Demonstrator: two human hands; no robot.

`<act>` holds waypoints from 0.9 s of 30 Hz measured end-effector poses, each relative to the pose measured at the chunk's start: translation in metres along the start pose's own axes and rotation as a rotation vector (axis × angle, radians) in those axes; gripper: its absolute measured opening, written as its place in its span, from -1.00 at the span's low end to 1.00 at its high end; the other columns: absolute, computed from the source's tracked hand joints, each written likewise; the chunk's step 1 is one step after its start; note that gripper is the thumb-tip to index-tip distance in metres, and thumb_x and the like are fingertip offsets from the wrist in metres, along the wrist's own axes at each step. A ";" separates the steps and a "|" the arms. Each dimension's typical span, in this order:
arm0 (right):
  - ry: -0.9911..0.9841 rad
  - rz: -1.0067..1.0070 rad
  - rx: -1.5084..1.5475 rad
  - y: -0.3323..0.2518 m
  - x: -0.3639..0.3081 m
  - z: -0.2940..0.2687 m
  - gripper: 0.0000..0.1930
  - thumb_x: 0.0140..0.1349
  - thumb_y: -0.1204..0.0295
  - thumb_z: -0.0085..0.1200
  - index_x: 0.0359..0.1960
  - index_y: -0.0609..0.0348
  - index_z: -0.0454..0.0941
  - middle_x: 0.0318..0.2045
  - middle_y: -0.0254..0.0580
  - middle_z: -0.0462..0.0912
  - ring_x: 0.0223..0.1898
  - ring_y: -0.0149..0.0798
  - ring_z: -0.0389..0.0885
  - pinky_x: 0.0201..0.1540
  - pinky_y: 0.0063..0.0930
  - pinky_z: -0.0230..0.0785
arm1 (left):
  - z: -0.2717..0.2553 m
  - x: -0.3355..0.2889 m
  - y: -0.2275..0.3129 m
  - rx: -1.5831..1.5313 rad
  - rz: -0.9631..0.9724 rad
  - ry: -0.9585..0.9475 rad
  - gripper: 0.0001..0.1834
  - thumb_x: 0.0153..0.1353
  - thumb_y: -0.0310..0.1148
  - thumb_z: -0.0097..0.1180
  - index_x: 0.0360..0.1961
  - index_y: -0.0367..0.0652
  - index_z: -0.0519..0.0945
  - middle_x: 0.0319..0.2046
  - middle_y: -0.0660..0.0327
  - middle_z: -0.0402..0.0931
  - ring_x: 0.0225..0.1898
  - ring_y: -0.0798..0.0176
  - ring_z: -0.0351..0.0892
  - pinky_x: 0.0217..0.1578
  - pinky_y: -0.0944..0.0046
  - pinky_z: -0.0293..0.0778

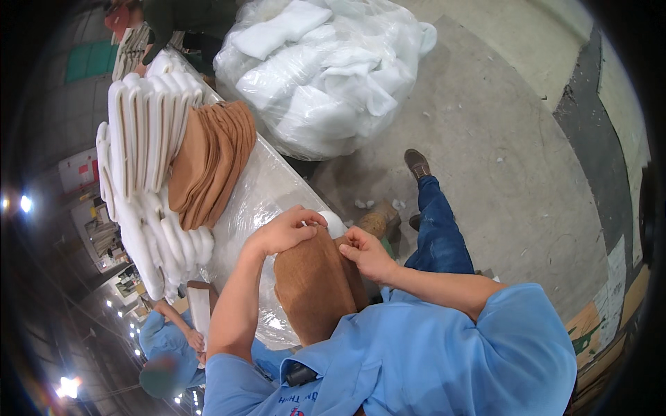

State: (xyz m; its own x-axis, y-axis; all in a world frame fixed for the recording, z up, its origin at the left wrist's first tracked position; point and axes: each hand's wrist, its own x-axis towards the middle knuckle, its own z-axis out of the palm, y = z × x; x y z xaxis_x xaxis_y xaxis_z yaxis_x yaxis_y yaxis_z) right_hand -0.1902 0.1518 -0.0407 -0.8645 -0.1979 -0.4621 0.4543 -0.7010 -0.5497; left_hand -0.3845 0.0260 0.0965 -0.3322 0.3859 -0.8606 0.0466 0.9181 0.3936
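Close to my body I hold a brown fabric cover (312,291) with both hands at its far edge. My left hand (286,230) has its fingers curled over the left part of that edge. At the right part, my right hand (368,255) pinches the cloth between thumb and fingers. A bit of white padding (333,223) shows just beyond the cover, between my hands; whether it is inside the cover I cannot tell. A pile of similar brown fabric pieces (215,159) lies further off to the left, against stacked white padding pieces (149,132).
A plastic-covered table (267,180) runs from my left toward the far side. Beyond its right edge stands a big clear bag of white wadding (326,83). One co-worker in blue (163,340) handles a piece at lower left; another person (163,24) is at the far end.
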 end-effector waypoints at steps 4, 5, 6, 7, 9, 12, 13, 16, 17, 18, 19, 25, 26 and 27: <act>-0.030 -0.050 -0.137 0.000 -0.003 0.003 -0.90 0.47 0.46 0.17 -0.13 0.16 0.51 -0.33 -0.43 0.53 -0.26 -0.47 0.45 -0.16 -0.48 0.37 | -0.008 0.028 0.002 -0.079 -0.082 -0.109 -0.71 0.42 -0.25 0.15 0.03 -0.09 0.76 -0.18 0.21 0.65 -0.12 0.32 0.55 -0.02 0.28 0.50; -0.030 -0.025 -0.156 -0.001 -0.004 0.002 -0.89 0.46 0.45 0.17 -0.12 0.17 0.51 -0.32 -0.42 0.53 -0.23 -0.45 0.46 -0.14 -0.46 0.38 | -0.008 0.035 0.005 0.005 -0.095 -0.129 -0.73 0.42 -0.25 0.15 -0.01 -0.11 0.76 -0.21 0.21 0.67 -0.15 0.32 0.57 -0.05 0.27 0.51; -0.037 -0.013 -0.173 -0.005 -0.005 0.002 -0.91 0.48 0.48 0.14 -0.08 0.18 0.51 -0.24 -0.41 0.55 -0.18 -0.48 0.46 -0.07 -0.49 0.38 | -0.009 0.043 0.009 0.092 -0.107 -0.150 -0.74 0.42 -0.26 0.16 -0.04 -0.13 0.77 -0.24 0.21 0.69 -0.19 0.32 0.58 -0.09 0.26 0.52; -0.044 0.000 -0.191 -0.009 -0.006 0.001 -0.91 0.50 0.52 0.10 -0.04 0.18 0.52 -0.16 -0.41 0.57 -0.12 -0.51 0.46 0.00 -0.51 0.38 | -0.010 0.048 0.013 0.178 -0.119 -0.169 -0.75 0.42 -0.26 0.16 -0.08 -0.15 0.78 -0.27 0.22 0.71 -0.22 0.32 0.59 -0.12 0.25 0.53; -0.039 -0.039 -0.175 -0.011 -0.006 0.002 -0.89 0.51 0.53 0.08 0.00 0.19 0.52 -0.06 -0.38 0.61 -0.10 -0.52 0.46 0.04 -0.52 0.39 | -0.014 0.056 0.015 0.199 -0.061 -0.235 -0.75 0.42 -0.28 0.17 -0.09 -0.18 0.78 -0.33 0.23 0.72 -0.28 0.31 0.60 -0.16 0.23 0.54; -0.017 -0.149 -0.082 -0.008 -0.005 0.002 -0.87 0.50 0.52 0.08 0.01 0.21 0.53 0.04 -0.32 0.67 -0.16 -0.47 0.46 0.02 -0.48 0.41 | -0.018 0.066 0.019 0.269 -0.096 -0.335 -0.75 0.41 -0.31 0.18 -0.05 -0.17 0.79 -0.33 0.23 0.73 -0.30 0.33 0.61 -0.17 0.24 0.55; -0.023 -0.156 -0.053 -0.005 -0.003 0.000 -0.87 0.50 0.53 0.07 0.02 0.21 0.53 0.09 -0.32 0.66 -0.15 -0.47 0.47 0.04 -0.48 0.41 | -0.019 0.068 0.021 0.298 -0.128 -0.370 -0.75 0.41 -0.32 0.18 -0.03 -0.16 0.80 -0.32 0.23 0.73 -0.29 0.34 0.61 -0.17 0.25 0.55; -0.025 -0.110 -0.019 0.001 -0.001 -0.005 -0.86 0.50 0.54 0.06 0.03 0.21 0.53 0.15 -0.34 0.65 -0.09 -0.47 0.50 0.07 -0.48 0.42 | -0.022 0.073 0.023 0.226 -0.165 -0.450 -0.74 0.40 -0.37 0.19 0.02 -0.12 0.80 -0.32 0.22 0.72 -0.34 0.36 0.60 -0.25 0.29 0.57; -0.024 -0.084 -0.016 0.003 -0.001 -0.006 -0.86 0.50 0.54 0.06 0.03 0.22 0.53 0.16 -0.34 0.65 -0.06 -0.47 0.51 0.07 -0.47 0.42 | -0.022 0.074 0.023 0.221 -0.185 -0.465 -0.74 0.39 -0.38 0.19 0.03 -0.13 0.78 -0.34 0.22 0.70 -0.36 0.37 0.60 -0.28 0.30 0.57; -0.023 -0.084 -0.019 0.002 -0.001 -0.008 -0.86 0.50 0.54 0.07 0.03 0.22 0.53 0.17 -0.33 0.64 -0.04 -0.45 0.53 0.07 -0.47 0.42 | -0.023 0.076 0.027 0.217 -0.202 -0.482 -0.73 0.39 -0.40 0.19 0.04 -0.14 0.77 -0.35 0.23 0.69 -0.37 0.38 0.61 -0.31 0.30 0.57; -0.022 -0.084 -0.022 0.001 -0.001 -0.009 -0.86 0.50 0.54 0.07 0.02 0.22 0.52 0.19 -0.32 0.63 -0.02 -0.44 0.54 0.08 -0.46 0.43 | -0.023 0.077 0.030 0.212 -0.219 -0.499 -0.73 0.38 -0.42 0.20 0.06 -0.15 0.75 -0.36 0.23 0.67 -0.39 0.38 0.61 -0.34 0.30 0.58; 0.045 -0.321 -0.431 -0.020 -0.013 -0.005 -0.85 0.44 0.53 0.12 -0.01 0.21 0.50 0.17 -0.18 0.57 -0.01 -0.25 0.59 0.06 -0.36 0.45 | -0.024 0.083 0.035 0.236 -0.184 -0.558 -0.74 0.38 -0.44 0.20 0.07 -0.18 0.66 -0.43 0.26 0.61 -0.43 0.37 0.63 -0.38 0.27 0.60; 0.044 -0.399 -0.499 -0.024 -0.013 -0.004 -0.84 0.42 0.53 0.13 -0.02 0.21 0.50 0.15 -0.17 0.56 -0.02 -0.20 0.60 0.06 -0.34 0.45 | -0.024 0.084 0.032 0.268 -0.175 -0.569 -0.74 0.39 -0.42 0.20 0.07 -0.17 0.66 -0.43 0.26 0.61 -0.44 0.36 0.63 -0.39 0.27 0.59; 0.029 -0.381 -0.497 -0.026 -0.012 -0.004 -0.83 0.42 0.54 0.13 -0.01 0.21 0.50 0.13 -0.16 0.58 -0.02 -0.16 0.61 0.06 -0.31 0.46 | -0.024 0.085 0.031 0.300 -0.167 -0.580 -0.75 0.40 -0.41 0.21 0.07 -0.17 0.67 -0.44 0.26 0.61 -0.45 0.36 0.62 -0.39 0.27 0.59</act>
State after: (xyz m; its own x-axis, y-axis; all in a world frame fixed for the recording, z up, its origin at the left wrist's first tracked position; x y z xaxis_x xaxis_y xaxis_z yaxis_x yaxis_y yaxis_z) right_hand -0.1903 0.1749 -0.0235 -0.9824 0.0268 -0.1849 0.1672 -0.3148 -0.9343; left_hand -0.4335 0.0854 0.0430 0.1980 0.1460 -0.9693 0.3259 0.9228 0.2055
